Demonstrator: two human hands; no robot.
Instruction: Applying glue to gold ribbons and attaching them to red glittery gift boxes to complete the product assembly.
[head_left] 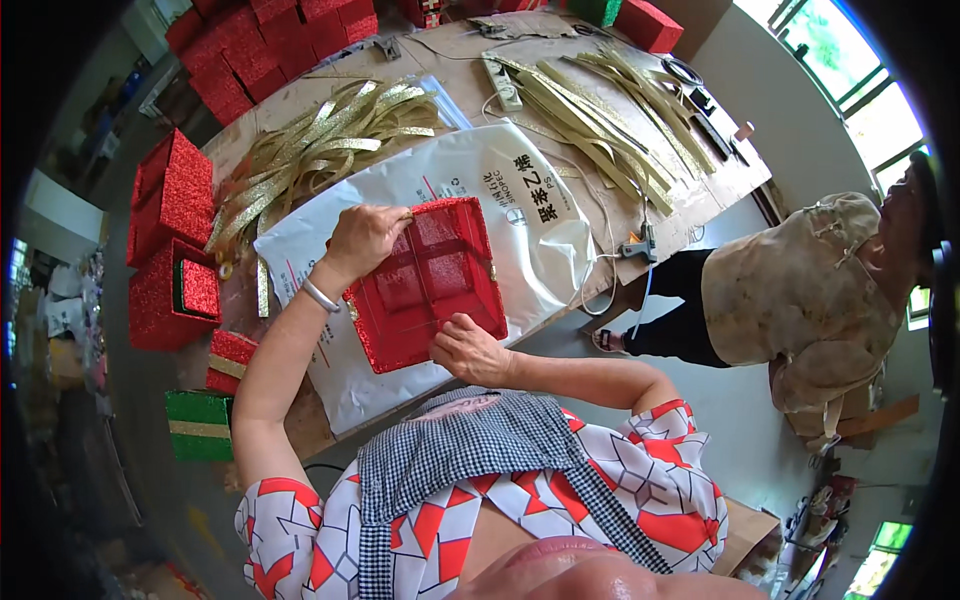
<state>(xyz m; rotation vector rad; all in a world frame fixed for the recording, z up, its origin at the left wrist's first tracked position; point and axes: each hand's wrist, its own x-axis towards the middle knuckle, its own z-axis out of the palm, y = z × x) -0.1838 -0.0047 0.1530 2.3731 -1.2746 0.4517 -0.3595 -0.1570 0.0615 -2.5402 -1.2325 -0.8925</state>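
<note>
An open, shallow-looking red glitter box [455, 268] lies tilted on a white plastic sack, its inside facing up. Thin dark bars cross inside it, and bits of gold show along its rim. My left hand [368, 240], with a silver bangle at the wrist, pinches the box's far left rim. At the near right side, my right hand [470, 350] has curled fingers closed on the box by the end of one bar. Exactly what its fingertips grip is hidden. Beneath the box spreads the white sack [545, 255] with printing on it.
Gold glitter ribbons [320, 140] heap at the far left; more gold strips [590, 120] lie far right near a power strip [502, 82]. A glue gun [638, 243] sits at the table's right edge. Red boxes [175, 290] stand left. Another person [800, 290] stands right.
</note>
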